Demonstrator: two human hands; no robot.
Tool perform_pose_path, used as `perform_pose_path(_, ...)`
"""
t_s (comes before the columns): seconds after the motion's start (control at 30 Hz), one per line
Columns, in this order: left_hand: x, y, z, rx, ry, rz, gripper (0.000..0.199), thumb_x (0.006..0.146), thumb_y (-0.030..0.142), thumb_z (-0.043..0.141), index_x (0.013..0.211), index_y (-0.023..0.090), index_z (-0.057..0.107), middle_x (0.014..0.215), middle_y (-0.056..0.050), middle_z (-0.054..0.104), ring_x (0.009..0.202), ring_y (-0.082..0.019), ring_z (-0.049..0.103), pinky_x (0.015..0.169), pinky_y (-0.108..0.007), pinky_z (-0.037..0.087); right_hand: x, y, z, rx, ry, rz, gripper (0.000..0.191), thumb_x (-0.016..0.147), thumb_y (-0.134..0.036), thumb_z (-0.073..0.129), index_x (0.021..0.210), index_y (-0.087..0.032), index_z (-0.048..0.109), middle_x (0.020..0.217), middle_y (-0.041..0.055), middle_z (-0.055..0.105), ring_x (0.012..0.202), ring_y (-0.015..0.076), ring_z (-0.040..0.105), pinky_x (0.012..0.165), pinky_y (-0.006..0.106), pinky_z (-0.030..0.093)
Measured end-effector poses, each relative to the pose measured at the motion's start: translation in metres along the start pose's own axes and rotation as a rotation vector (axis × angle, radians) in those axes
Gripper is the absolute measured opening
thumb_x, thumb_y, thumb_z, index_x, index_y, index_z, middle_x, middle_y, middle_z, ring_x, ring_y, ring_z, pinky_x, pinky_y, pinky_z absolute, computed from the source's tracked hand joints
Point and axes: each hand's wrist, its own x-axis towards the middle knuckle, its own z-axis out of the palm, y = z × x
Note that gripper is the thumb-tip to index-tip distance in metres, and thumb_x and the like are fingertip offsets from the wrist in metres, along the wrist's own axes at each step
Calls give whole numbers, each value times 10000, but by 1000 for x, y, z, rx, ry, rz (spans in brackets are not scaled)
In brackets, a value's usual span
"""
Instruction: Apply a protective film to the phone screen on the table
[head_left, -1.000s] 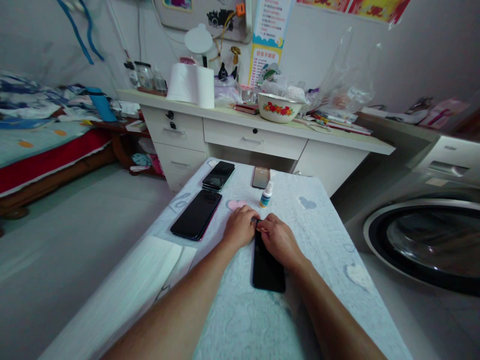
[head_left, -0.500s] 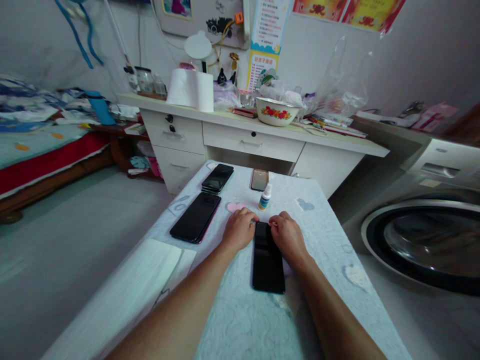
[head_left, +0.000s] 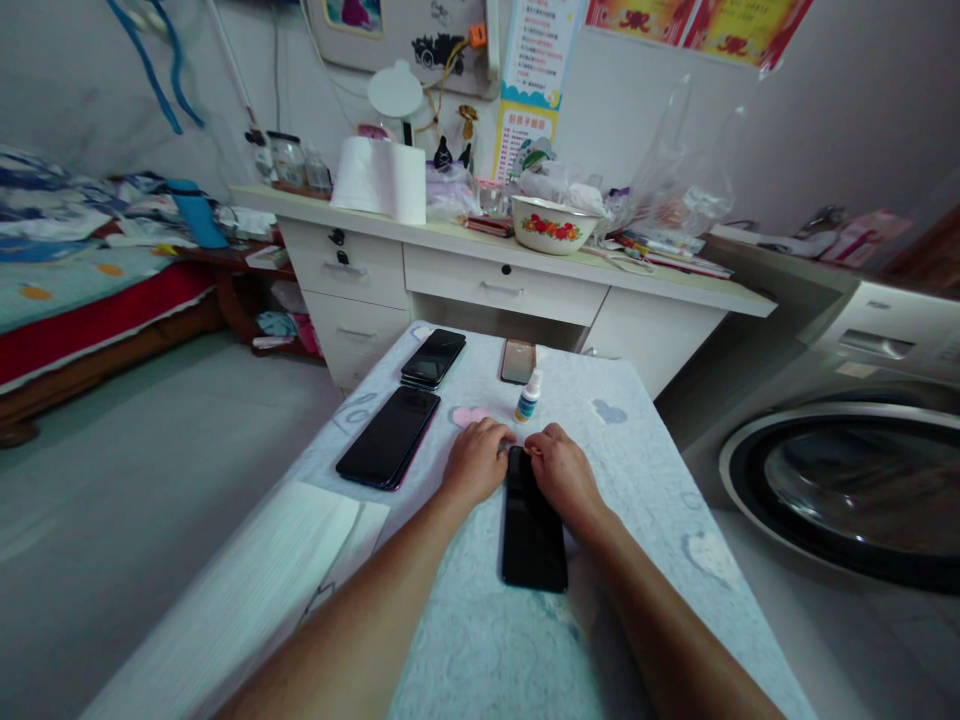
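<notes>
A black phone (head_left: 534, 530) lies screen up on the patterned tablecloth (head_left: 465, 640). At its top left corner is my left hand (head_left: 477, 462), fingers curled and closed; whatever they pinch is too small to make out. My right hand (head_left: 562, 468) rests over the phone's top right part with its fingers pressed together, and what is between them is hidden. Just beyond both hands stands a small white-capped bottle (head_left: 528, 396) with a blue label.
Left of my hands lie a large dark phone (head_left: 388, 437) and a stack of phones (head_left: 433, 357). A brown phone-shaped item (head_left: 518, 361) is behind the bottle. White paper (head_left: 247, 590) covers the left edge. A desk (head_left: 502, 285) and a washing machine (head_left: 855, 480) stand beyond.
My right hand has shifted slightly left along the phone's top edge, closer to my left hand. My left hand has hardly moved.
</notes>
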Motion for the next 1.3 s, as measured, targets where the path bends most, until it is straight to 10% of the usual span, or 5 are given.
perform_pose_path(0.43,-1,-2,3,-22,25,-40,339,729,67,536,1038,206,528,1027,-48,636,995,-194,572,895,-341,441,12,-18,0,-35,-69,-69,262,901,-152,436,969,-199,684,940,67,590,805,150,553,704,226,370)
perform_pose_path(1.3,0,2,0,-5,-9,-1,266,744,83,518,932,212,654,1007,-42,607,1014,-192,548,937,-340,429,-11,23,-19,55,-56,19,233,863,-115,486,906,-177,707,882,49,607,831,133,579,758,212,380)
